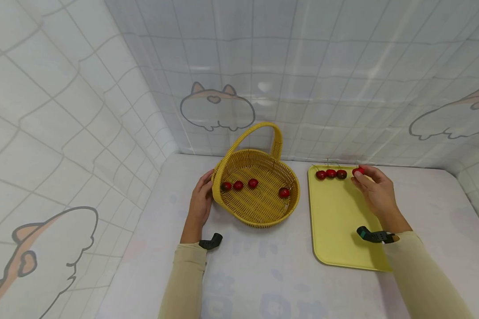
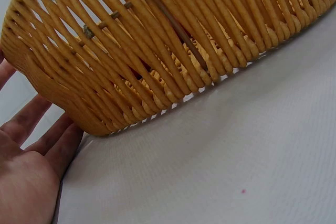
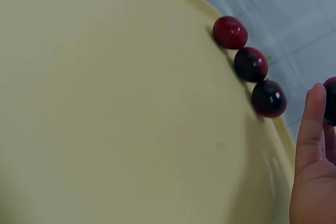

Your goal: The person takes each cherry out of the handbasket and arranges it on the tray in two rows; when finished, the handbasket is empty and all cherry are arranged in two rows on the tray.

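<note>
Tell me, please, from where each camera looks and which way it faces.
Head: worn on the head, facing forward and down at basket, tray, cherries; both arms, left grip, right grip show.
Left wrist: worn there, facing the basket's side; left grip shows.
Right wrist: worn there, facing the tray and cherries; right grip shows.
Head and left wrist share basket and left grip.

basket [image 1: 263, 217]: mustardy yellow weave | cherries [image 1: 331, 173]: red, some going nearly black lol | tray [image 1: 335, 230]: pale lemon yellow | sleeves [image 1: 188, 266]: beige-ish | wrist straps [image 1: 374, 236]: black | wall sheet [image 1: 323, 97]: whitish, grey grid, orange-eared cartoon critters [image 1: 217, 110] | counter [image 1: 259, 261]: off-white
</note>
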{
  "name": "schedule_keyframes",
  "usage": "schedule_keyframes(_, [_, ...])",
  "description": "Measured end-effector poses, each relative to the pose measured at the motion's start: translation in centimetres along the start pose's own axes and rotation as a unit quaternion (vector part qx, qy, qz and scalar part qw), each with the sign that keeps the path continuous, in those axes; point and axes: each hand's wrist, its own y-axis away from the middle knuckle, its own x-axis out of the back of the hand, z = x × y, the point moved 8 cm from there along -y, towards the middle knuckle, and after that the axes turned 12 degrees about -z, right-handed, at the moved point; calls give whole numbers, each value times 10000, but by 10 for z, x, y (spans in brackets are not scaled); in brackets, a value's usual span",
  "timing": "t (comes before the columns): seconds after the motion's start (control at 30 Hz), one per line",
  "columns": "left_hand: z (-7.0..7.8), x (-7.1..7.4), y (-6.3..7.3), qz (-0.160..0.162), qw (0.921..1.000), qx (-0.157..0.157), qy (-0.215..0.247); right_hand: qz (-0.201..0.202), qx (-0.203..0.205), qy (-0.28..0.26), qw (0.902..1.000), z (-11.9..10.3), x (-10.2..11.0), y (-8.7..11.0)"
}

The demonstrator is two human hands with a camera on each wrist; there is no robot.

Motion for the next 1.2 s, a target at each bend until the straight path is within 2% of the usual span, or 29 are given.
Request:
schedule_keyframes(0.1, [-1,1,-1,-2,10000,-2,26,179,-66,-26,9998,4,6,0])
schedule_keyframes(0.23, [-1,1,-1,-9,10000,-16,40,556,-258,353,9975,10,18,0])
schedule_keyframes(0.43, [0,0,-1,-14,10000,-21,2,1010,-369,892,9902,16,28,-4])
schedule_keyframes(0.63, [1,0,-1,-26,10000,29,5,1416,-595,1433,9777,19,34,-6])
schedule_keyframes(0.97, [0,0,-1,10,10000,67,-38,1743,-799,1819,9644,20,44,-5])
schedule_keyframes(1.2, [-1,1,-1,39,10000,69,-38,1805,-923,2012,9583,24,45,-6])
